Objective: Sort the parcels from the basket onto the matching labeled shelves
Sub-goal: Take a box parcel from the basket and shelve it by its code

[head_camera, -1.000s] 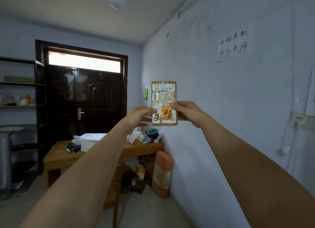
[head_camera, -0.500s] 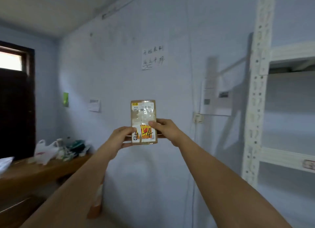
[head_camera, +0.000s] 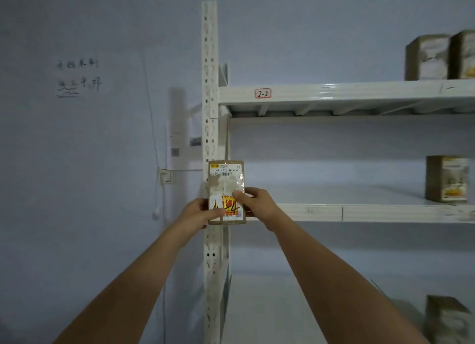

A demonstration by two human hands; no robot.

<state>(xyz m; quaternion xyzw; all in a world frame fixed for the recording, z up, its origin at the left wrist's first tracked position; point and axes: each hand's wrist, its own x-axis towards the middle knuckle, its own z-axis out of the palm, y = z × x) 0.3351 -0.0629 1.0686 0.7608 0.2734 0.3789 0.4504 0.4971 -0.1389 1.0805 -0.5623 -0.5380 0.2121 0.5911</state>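
A white metal rack stands against a pale blue wall. Its upper shelf carries a tag marked "2-2". Brown boxes sit at the right of the shelves. A handwritten note hangs on the wall at left. The parcel is held upright in front of the rack post, long axis vertical, printed label facing the camera. The left hand and right hand each grip a lower side edge, thumbs across the front.
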